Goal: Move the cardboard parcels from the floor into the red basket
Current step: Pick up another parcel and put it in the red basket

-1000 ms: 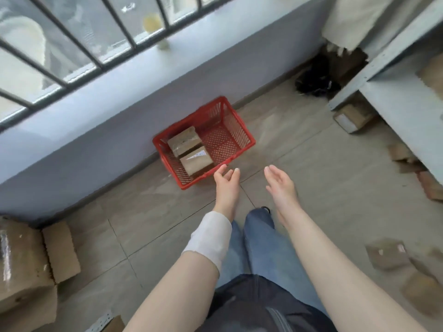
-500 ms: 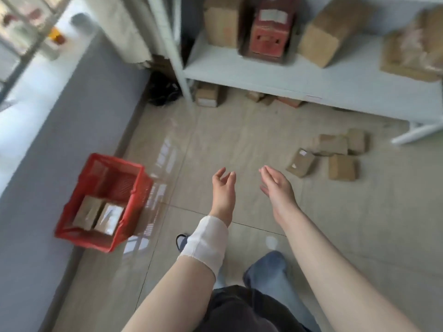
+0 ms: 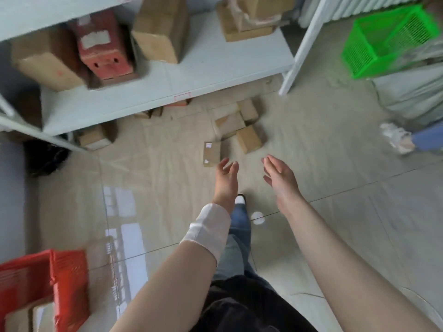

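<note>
Several small cardboard parcels lie on the tiled floor in front of the shelf: the nearest parcel (image 3: 212, 153) with white labels, a second parcel (image 3: 249, 139) to its right, and two more parcels (image 3: 230, 124) behind. My left hand (image 3: 225, 180), with a white wrap on the wrist, hovers open just below the nearest parcel. Beside it, my right hand (image 3: 279, 177) is open too, palm turned inward. Both hold nothing. The red basket (image 3: 67, 279) sits at the bottom left corner with parcels inside, partly cut off.
A white shelf (image 3: 191, 75) carries big cardboard boxes and a red box (image 3: 103, 51). More parcels (image 3: 94, 138) lie under it. Its leg (image 3: 299, 53) stands right of the pile. A green basket (image 3: 386, 41) and another person's foot (image 3: 398, 140) are at right.
My view has swung right, away from the red basket and towards the shelf. The floor parcels are now right in front of my open hands; the basket slid to the bottom left.
</note>
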A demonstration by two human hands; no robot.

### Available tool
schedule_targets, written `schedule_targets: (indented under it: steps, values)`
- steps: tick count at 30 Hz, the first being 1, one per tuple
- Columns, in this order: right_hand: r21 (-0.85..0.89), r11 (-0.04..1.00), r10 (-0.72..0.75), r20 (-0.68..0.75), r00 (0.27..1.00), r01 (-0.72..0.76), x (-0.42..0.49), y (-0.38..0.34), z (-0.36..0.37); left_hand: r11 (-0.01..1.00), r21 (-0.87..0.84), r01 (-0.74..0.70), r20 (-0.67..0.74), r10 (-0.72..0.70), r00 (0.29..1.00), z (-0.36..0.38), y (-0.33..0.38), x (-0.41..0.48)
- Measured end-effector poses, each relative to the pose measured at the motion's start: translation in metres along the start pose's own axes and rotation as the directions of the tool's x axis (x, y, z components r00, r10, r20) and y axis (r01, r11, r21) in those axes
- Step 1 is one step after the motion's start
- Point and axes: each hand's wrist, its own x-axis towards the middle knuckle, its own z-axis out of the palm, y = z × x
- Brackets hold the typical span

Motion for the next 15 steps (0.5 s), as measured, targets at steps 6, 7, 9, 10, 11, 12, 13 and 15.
schedule_targets:
  steps: [6, 7, 9, 10, 11, 12, 13, 15]
  values:
    - [-0.036, 0.999, -0.036, -0.052, 0.998, 0.034, 0.077, -0.064, -0.058, 1.000, -0.008, -0.004, 0.021, 0.004, 1.000, 0.091, 0.044, 0.057]
    - [-0.047, 0.999, -0.030, -0.059, 0.998, 0.027, 0.088, -0.074, -0.067, 1.000, -0.014, 0.004, 0.024, -0.004, 1.000, 0.103, 0.052, 0.065]
    - [-0.062, 0.998, -0.021, -0.066, 0.998, 0.017, 0.106, -0.092, -0.084, 1.000, -0.014, 0.015, 0.022, -0.014, 1.000, 0.125, 0.068, 0.078]
    - [-0.064, 0.998, -0.019, -0.067, 0.998, 0.014, 0.115, -0.100, -0.091, 1.000, -0.010, 0.018, 0.024, -0.018, 1.000, 0.137, 0.076, 0.084]
    - [-0.059, 0.998, -0.015, -0.062, 0.998, 0.011, 0.124, -0.109, -0.098, 1.000, -0.008, 0.021, 0.027, -0.020, 0.999, 0.148, 0.083, 0.090]
    - [-0.047, 0.999, -0.005, -0.055, 0.998, 0.002, 0.133, -0.117, -0.105, 1.000, -0.005, 0.024, 0.030, -0.024, 0.999, 0.160, 0.090, 0.097]
    - [-0.036, 0.999, 0.006, -0.052, 0.999, -0.007, 0.141, -0.126, -0.111, 1.000, 0.001, 0.028, 0.031, -0.028, 0.999, 0.171, 0.097, 0.103]
    - [-0.024, 1.000, 0.014, -0.047, 0.999, -0.015, 0.161, -0.141, -0.123, 1.000, 0.009, 0.029, 0.034, -0.030, 0.999, 0.195, 0.110, 0.117]
